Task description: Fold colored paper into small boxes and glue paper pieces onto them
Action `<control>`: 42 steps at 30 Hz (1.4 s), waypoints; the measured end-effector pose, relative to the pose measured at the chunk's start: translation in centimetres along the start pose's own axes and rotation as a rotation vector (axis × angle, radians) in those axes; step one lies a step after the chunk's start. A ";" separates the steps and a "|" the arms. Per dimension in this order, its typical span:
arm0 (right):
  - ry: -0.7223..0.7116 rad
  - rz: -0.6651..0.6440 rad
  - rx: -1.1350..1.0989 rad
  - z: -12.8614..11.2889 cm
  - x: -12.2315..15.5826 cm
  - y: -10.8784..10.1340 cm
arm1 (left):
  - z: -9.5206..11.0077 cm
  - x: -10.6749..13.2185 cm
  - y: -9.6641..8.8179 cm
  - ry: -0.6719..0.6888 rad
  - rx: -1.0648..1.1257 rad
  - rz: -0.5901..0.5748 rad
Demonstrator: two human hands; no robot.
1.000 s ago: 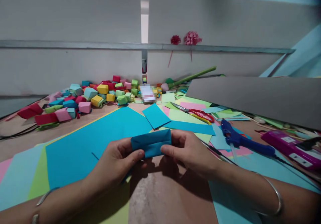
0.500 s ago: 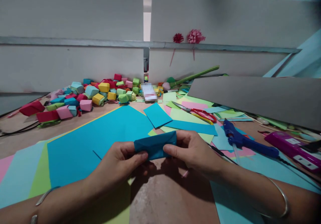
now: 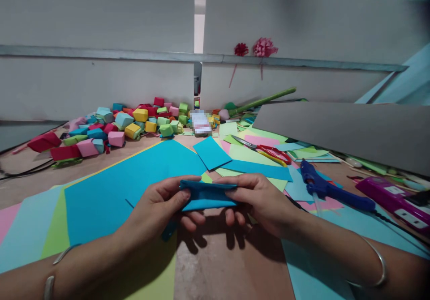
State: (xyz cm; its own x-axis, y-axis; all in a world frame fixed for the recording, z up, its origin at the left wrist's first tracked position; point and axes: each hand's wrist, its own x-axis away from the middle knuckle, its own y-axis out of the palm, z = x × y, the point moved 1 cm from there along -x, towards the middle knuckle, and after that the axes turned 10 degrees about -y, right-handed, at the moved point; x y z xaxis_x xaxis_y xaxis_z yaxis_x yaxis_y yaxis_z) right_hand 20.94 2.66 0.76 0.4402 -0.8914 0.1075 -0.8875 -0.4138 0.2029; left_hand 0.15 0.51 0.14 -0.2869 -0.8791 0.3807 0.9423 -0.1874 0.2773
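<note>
A folded piece of blue paper [image 3: 208,197] is held up between my two hands, over the near middle of the table. My left hand [image 3: 168,201] pinches its left end, thumb on the near face and index finger along the top edge. At the other end, my right hand [image 3: 257,197] grips it the same way. The lower fingers of both hands hang loosely beneath the paper. Behind it lie a large blue sheet [image 3: 134,179], a smaller blue rectangle [image 3: 212,153] and a blue strip [image 3: 258,169].
Many small colourful paper boxes [image 3: 116,139] are heaped at the back left. Red-handled scissors [image 3: 273,153], a blue glue gun [image 3: 322,188] and a purple power strip [image 3: 386,197] lie to the right. Grey board [image 3: 352,130] juts in at the right; white panels [image 3: 101,85] stand behind.
Both hands have turned the blue paper so its top edge and a lower fold now show. My left index finger has come up along the top edge. The view has shifted slightly.
</note>
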 end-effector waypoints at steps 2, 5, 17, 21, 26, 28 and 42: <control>0.008 0.010 -0.036 0.0 -0.3 -0.3 | 0.6 -0.1 -0.1 -0.033 0.036 0.015; -0.027 0.045 -0.014 -0.1 -0.5 -0.3 | 1.1 -0.2 -0.2 -0.043 0.113 0.029; -0.758 -0.069 0.802 -1.4 1.2 0.3 | 0.8 0.4 0.2 0.103 -0.159 0.156; -0.721 0.000 0.856 -1.5 1.4 0.5 | 1.0 0.4 0.1 0.317 -0.358 0.212; -0.582 -0.169 1.048 -0.8 1.1 1.0 | 0.7 1.1 0.0 0.497 -0.440 0.157; -0.551 -0.172 1.004 -0.4 1.0 1.1 | 0.6 1.5 0.3 0.494 -0.431 0.077; -1.359 0.139 1.289 -2.2 3.1 2.4 | -1.6 0.7 -1.2 0.934 -1.032 0.099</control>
State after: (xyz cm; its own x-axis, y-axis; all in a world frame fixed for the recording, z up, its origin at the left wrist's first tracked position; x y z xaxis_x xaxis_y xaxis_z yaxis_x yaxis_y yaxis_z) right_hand 20.47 -0.73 3.78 0.5454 -0.1785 -0.8190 -0.7320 0.3746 -0.5691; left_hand -0.88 -0.55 -1.29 -0.3774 -0.7946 -0.4756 0.7693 0.0169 -0.6387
